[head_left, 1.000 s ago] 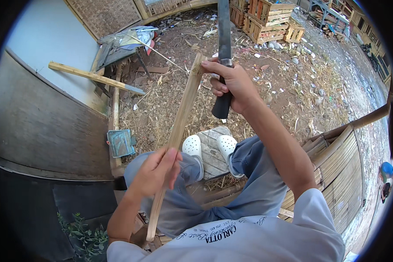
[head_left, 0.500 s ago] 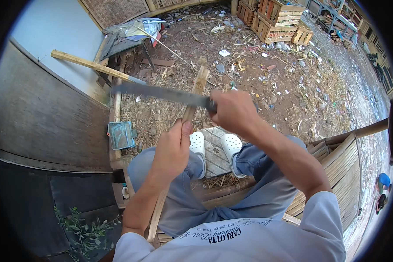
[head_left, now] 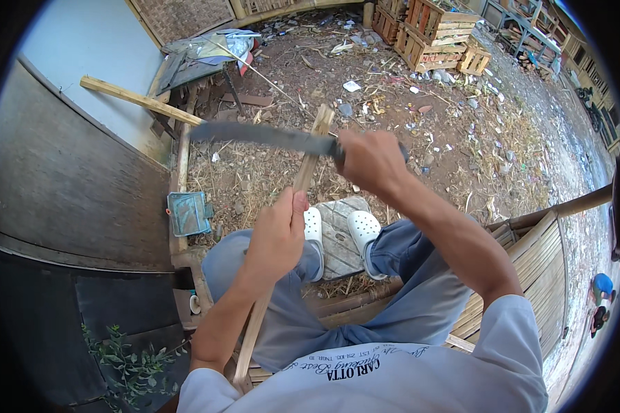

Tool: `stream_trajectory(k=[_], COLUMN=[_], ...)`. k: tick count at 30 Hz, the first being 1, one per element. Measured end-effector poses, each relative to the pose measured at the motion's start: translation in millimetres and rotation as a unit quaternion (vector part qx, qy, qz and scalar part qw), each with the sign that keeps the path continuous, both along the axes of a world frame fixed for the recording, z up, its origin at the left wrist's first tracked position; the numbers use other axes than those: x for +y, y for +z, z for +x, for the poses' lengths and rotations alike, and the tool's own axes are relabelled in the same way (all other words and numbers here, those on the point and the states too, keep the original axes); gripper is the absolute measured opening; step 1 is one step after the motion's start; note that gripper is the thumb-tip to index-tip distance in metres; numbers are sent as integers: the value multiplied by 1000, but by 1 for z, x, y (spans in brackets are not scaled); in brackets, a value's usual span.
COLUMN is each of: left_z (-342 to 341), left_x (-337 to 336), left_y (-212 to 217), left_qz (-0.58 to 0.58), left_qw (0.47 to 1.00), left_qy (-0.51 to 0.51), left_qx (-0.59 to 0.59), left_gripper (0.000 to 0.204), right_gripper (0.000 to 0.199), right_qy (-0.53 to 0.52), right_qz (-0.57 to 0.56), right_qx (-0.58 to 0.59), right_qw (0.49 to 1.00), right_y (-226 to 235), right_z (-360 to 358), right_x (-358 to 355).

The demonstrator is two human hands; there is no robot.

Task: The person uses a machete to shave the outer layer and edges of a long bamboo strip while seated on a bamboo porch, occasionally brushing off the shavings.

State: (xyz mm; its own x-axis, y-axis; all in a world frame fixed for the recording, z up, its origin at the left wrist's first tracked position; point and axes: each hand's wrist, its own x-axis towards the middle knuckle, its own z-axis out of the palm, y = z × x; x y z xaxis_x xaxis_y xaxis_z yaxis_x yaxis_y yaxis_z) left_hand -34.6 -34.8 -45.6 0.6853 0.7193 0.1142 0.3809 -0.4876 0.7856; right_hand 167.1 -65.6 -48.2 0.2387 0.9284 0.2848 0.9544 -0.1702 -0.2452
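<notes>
My left hand (head_left: 277,234) is closed around a long, pale wooden stick (head_left: 308,171), with the thumb lying along it. The stick slants from under my left forearm up and away, its far end above my feet. In my right hand (head_left: 373,160) is the dark handle of a machete (head_left: 262,137). Its long, dark blade points left and crosses the upper part of the stick, above my left hand. Whether the edge touches the wood I cannot tell. The handle's butt shows past the right side of my fist.
My white clogs (head_left: 362,230) rest on a weathered board (head_left: 336,255). A blue plastic basket (head_left: 189,213) lies to the left, near a wooden beam (head_left: 138,100). Wooden crates (head_left: 437,34) stand at the back right, a low table (head_left: 193,65) at the back left. Bamboo slats (head_left: 530,275) are at my right.
The machete, in my right hand, has shifted slightly up the stick and right. My left hand keeps its hold, and the stick has tilted a little to the right.
</notes>
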Motion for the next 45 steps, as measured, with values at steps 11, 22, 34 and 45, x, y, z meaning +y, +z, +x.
stream_trajectory(k=[11, 22, 34, 45], left_z=[0, 9, 4, -8], left_x=[7, 19, 14, 9], left_y=[1, 4, 4, 22], left_qz=[-74, -77, -161, -502], left_qw=[997, 996, 987, 859], left_qy=[34, 32, 5, -30], left_qx=[18, 3, 3, -96], left_gripper=[38, 35, 33, 31], right_gripper=[15, 13, 17, 16], right_qy=[70, 31, -21, 73], right_qz=[-9, 50, -71, -22], right_qx=[42, 47, -35, 59], right_qw=[997, 997, 997, 995], right_y=[14, 13, 10, 15], right_z=[-15, 10, 35, -5], right_x=[-7, 11, 14, -13])
